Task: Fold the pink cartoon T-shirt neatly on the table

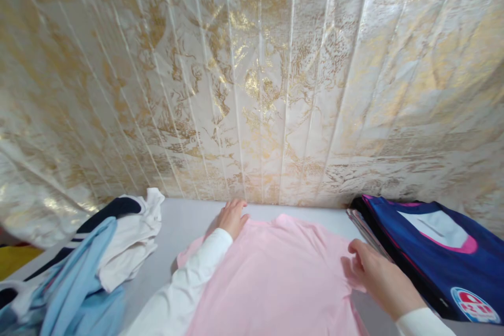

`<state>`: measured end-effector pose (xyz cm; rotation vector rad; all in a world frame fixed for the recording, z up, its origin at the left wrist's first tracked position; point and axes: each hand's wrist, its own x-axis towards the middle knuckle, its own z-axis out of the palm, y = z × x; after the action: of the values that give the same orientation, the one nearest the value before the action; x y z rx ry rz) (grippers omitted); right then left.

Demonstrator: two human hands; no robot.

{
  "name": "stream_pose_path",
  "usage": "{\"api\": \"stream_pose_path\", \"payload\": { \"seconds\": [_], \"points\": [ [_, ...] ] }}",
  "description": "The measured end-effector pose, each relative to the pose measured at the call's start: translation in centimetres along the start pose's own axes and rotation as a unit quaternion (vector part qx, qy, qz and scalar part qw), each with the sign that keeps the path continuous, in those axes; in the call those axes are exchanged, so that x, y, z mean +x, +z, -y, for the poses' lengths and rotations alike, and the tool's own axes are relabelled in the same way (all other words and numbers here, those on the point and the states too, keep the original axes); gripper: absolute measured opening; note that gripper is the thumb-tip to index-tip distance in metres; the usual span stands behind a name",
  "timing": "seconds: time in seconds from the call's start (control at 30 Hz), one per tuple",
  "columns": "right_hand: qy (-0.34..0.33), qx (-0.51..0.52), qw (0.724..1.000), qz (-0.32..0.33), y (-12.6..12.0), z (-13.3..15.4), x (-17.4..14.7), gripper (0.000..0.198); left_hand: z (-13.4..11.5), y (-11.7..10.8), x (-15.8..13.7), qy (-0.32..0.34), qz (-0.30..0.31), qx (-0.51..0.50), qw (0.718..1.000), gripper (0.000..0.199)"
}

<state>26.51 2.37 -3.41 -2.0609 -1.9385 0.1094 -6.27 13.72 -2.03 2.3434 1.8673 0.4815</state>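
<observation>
A pink T-shirt (275, 273) lies spread on the light grey table, collar toward the wall, its lower part cut off by the frame's bottom edge. My left hand (231, 218) rests at the shirt's left shoulder beside the collar, fingers stretched out and palm down. The left forearm in a white sleeve crosses over the shirt's left side. At the right sleeve, my right hand (380, 275) has its fingers bent and pinched on the fabric. The right fingertips are partly hidden.
To the right stands a folded stack with a dark blue garment (437, 247) on top. A loose heap of light blue (84, 278) and white clothes (132, 241) lies at left. Something yellow (18, 260) shows at far left. A gold-patterned shiny covering (252, 79) closes off the table's back edge.
</observation>
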Motion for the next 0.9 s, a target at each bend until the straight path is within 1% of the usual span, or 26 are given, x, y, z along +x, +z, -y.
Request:
{"api": "stream_pose_path", "payload": {
  "seconds": [0.07,0.13,0.2,0.23,0.3,0.37,0.43,0.5,0.6,0.63,0.7,0.77,0.8,0.83,0.9],
  "points": [
    [-0.072,0.025,0.996,-0.049,0.2,1.5,0.1,0.022,3.3,-1.9,-1.6,-0.056,0.004,0.027,0.998,0.020],
    [-0.149,0.062,0.985,-0.052,1.2,3.4,0.4,0.031,5.5,-3.1,-3.3,-0.096,0.022,0.046,0.994,0.015],
    [-0.202,0.065,0.976,-0.043,3.1,5.1,0.7,0.036,6.5,-3.6,-4.7,-0.108,0.044,0.056,0.992,0.011],
    [-0.211,0.049,0.975,-0.042,4.1,5.6,0.9,0.039,6.6,-3.7,-5.2,-0.107,0.053,0.059,0.991,0.010],
    [-0.194,-0.003,0.980,-0.044,6.1,6.1,1.3,0.046,6.4,-3.5,-5.5,-0.100,0.062,0.062,0.991,0.011],
    [-0.162,-0.054,0.984,-0.041,7.5,6.1,1.8,0.051,6.1,-3.1,-5.0,-0.103,0.059,0.065,0.991,0.014],
    [-0.131,-0.091,0.986,-0.039,8.1,6.1,2.4,0.053,5.9,-2.6,-4.0,-0.110,0.048,0.068,0.990,0.020],
    [-0.107,-0.106,0.988,-0.032,8.1,6.5,3.3,0.055,5.8,-2.1,-3.0,-0.107,0.033,0.071,0.991,0.023],
    [-0.082,-0.067,0.994,-0.005,7.2,7.0,4.4,0.053,5.6,-1.8,-2.4,-0.081,0.007,0.071,0.994,0.020],
    [-0.081,-0.035,0.996,0.002,6.5,7.0,4.4,0.051,5.5,-2.0,-2.6,-0.071,-0.003,0.070,0.995,0.019],
    [-0.099,0.046,0.994,0.004,4.6,6.6,3.4,0.050,5.3,-2.8,-3.8,-0.052,-0.021,0.062,0.996,0.024],
    [-0.136,0.124,0.983,0.005,2.2,5.9,0.8,0.048,5.1,-4.2,-6.4,-0.032,-0.028,0.049,0.998,0.029],
    [-0.148,0.158,0.976,0.026,0.9,5.4,-0.9,0.043,5.0,-5.0,-8.2,-0.021,-0.024,0.040,0.999,0.027],
    [-0.146,0.183,0.970,0.065,-0.3,4.9,-2.9,0.036,4.8,-5.8,-10.4,-0.009,-0.016,0.029,0.999,0.023],
    [-0.146,0.200,0.958,0.144,-2.2,3.8,-7.2,0.024,4.5,-7.1,-15.5,0.020,0.012,-0.001,1.000,0.012]
  ]
}}
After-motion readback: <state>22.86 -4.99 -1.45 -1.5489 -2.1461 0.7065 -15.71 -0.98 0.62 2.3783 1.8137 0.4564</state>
